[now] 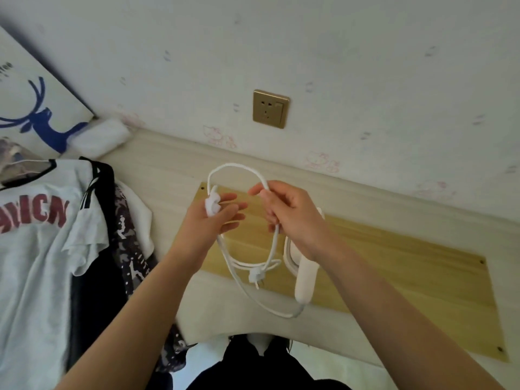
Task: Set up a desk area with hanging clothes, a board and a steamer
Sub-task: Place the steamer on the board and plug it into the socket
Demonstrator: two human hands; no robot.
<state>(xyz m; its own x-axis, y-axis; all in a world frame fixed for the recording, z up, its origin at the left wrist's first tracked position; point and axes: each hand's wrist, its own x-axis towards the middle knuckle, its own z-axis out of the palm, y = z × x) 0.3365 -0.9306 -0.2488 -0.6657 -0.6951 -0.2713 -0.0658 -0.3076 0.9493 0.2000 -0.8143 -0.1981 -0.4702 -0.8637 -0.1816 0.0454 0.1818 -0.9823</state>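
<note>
Both hands, the left hand (213, 218) and right hand (292, 218), pinched the steamer (305, 277) cord (239, 167), whose dangling loops risked tangling above the board (394, 266).

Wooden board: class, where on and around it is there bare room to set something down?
The wooden board is bare right of the steamer; the desk is bare between board and wall. Crowded: the board's left end, under cord and both hands, and the clothes leftward.

Two bare arms, no sleeves up to the bottom edge; left hand (213, 218) and right hand (292, 218) with no rings, no watch, no gloves; below the hands, dark black clothing (253, 367) with a white bit in the middle.
</note>
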